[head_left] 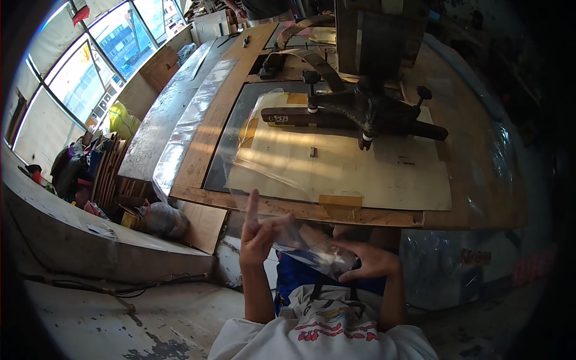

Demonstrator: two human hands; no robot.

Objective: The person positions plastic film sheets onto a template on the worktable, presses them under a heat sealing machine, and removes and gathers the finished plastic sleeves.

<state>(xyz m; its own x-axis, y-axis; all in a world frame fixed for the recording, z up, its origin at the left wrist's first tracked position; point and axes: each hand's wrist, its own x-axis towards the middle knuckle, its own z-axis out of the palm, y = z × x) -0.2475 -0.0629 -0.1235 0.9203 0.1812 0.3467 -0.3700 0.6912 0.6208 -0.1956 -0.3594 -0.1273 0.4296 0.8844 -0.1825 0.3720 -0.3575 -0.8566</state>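
Observation:
A clear plastic sheet point(303, 252) hangs off the front edge of the wooden press table and bunches up over my lap. My left hand point(258, 237) is by the table edge, index finger stretched upward, the other fingers curled at the film. Beside the bunched part, my right hand point(373, 261) has its thumb and fingers apart, close around the film; I cannot make out firm contact. On the table lies a pale yellow board point(360, 174), held by brown tape point(340, 201). A small metal piece point(313, 152) rests on it.
Over the board stands a dark press head point(366, 102) with a long bar point(294, 117) across. More plastic film point(195, 114) covers the table's left side. Bags and wood pieces point(108, 174) are stacked under the windows. Another person point(264, 9) stands beyond the table.

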